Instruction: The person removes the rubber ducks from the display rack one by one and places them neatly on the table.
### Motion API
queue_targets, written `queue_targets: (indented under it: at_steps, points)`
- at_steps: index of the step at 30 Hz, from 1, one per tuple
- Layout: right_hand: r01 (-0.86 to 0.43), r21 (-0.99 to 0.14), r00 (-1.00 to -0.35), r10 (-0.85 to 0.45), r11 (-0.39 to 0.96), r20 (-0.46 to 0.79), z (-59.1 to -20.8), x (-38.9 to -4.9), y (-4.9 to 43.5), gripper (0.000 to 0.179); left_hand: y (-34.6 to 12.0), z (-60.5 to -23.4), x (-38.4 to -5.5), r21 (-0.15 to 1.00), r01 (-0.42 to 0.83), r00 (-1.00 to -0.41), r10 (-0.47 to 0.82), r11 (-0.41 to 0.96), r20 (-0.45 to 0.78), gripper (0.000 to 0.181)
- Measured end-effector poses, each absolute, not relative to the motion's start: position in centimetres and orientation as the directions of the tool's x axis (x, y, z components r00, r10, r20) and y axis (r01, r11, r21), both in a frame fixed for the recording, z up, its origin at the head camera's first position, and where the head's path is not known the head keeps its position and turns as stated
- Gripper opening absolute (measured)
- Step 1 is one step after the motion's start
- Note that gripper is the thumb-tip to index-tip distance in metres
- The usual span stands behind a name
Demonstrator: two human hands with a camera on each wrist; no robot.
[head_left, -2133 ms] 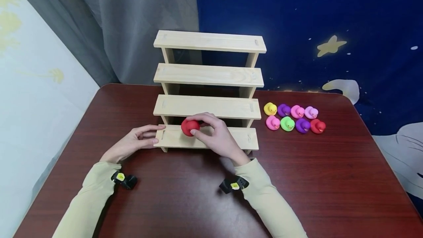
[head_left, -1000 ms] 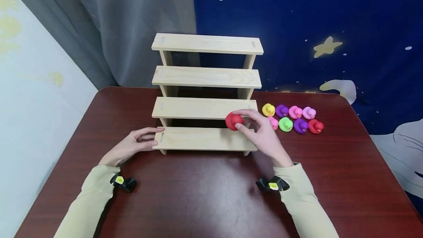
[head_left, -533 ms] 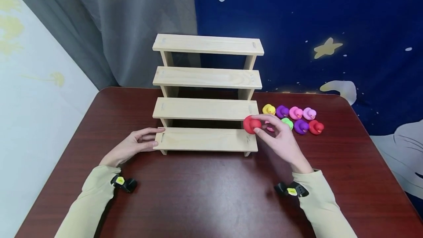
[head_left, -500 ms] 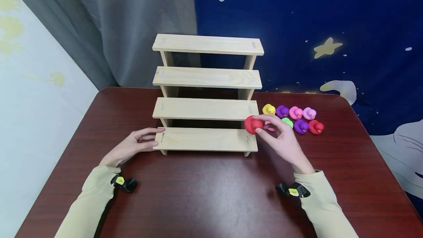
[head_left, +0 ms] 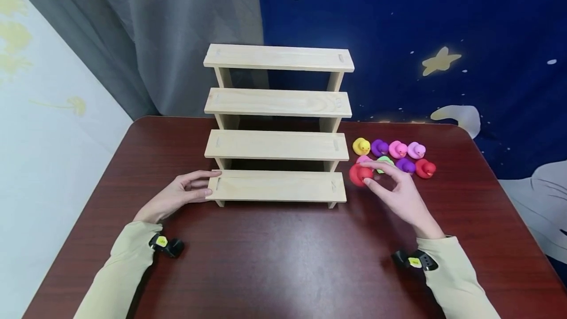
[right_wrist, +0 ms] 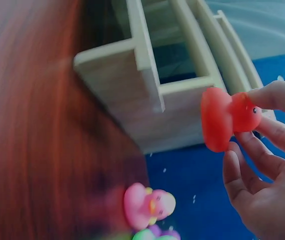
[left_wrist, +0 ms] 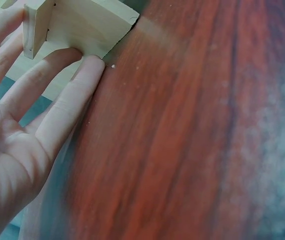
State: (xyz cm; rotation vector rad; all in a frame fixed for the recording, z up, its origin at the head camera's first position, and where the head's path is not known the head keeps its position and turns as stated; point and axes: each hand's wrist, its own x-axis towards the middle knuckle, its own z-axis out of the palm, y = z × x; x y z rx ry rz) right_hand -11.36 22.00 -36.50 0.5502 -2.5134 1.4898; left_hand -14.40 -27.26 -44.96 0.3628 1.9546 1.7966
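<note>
A red rubber duck (head_left: 360,175) is pinched between the thumb and fingers of my right hand (head_left: 400,196), just right of the lowest step of a wooden tiered shelf (head_left: 276,186). In the right wrist view the same duck (right_wrist: 216,120) is held up off the table, its head towards the palm. My left hand (head_left: 174,196) rests against the left end of that lowest step. The left wrist view shows its fingers (left_wrist: 65,117) mostly straight, touching the shelf's side panel (left_wrist: 82,25). Several small ducks stand in two rows right of the shelf; my right hand partly hides the pink duck (head_left: 364,159) and the green duck (head_left: 385,161).
The back row has a yellow duck (head_left: 361,146), a purple one, a pink one and a lilac one. Another red duck (head_left: 425,168) ends the front row. Behind the dark wooden table (head_left: 274,260) hang a grey curtain (head_left: 199,23) and a blue starry cloth (head_left: 376,23).
My right hand has carried the red duck from above the lowest step rightwards, past the shelf's right end to the front row of ducks. The left hand has stayed at the shelf's left end.
</note>
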Motion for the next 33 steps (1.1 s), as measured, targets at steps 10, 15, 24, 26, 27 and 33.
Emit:
queue_targets:
  at_steps: [10,15,24,26,27,33]
  points:
    - [-0.351,-0.760,-0.935,-0.242,0.547,0.258,-41.3,-12.2,25.9,0.038,-27.5,-45.0,-14.4,0.991,-0.084,-0.847,0.517,0.101,-0.124,0.051]
    - [-0.318,-0.753,-0.945,-0.256,0.577,0.203,-42.1,-12.2,26.4,0.036,-27.4,-44.8,-14.2,0.990,-0.095,-0.852,0.506,0.108,-0.137,0.051]
    - [-0.288,-0.764,-0.953,-0.250,0.578,0.170,-43.1,-12.8,26.8,0.034,-27.4,-44.7,-14.0,0.987,-0.111,-0.860,0.488,0.113,-0.152,0.052]
    - [-0.274,-0.765,-0.957,-0.245,0.583,0.157,-43.3,-12.9,26.9,0.034,-27.5,-44.7,-13.9,0.987,-0.113,-0.859,0.488,0.112,-0.153,0.052]
    - [-0.269,-0.765,-0.958,-0.244,0.585,0.151,-43.4,-13.0,26.9,0.033,-27.5,-44.7,-13.9,0.987,-0.113,-0.859,0.488,0.111,-0.154,0.052]
    - [-0.239,-0.772,-0.964,-0.236,0.589,0.119,-43.8,-13.1,26.9,0.032,-27.5,-44.8,-13.9,0.989,-0.106,-0.857,0.496,0.102,-0.143,0.052]
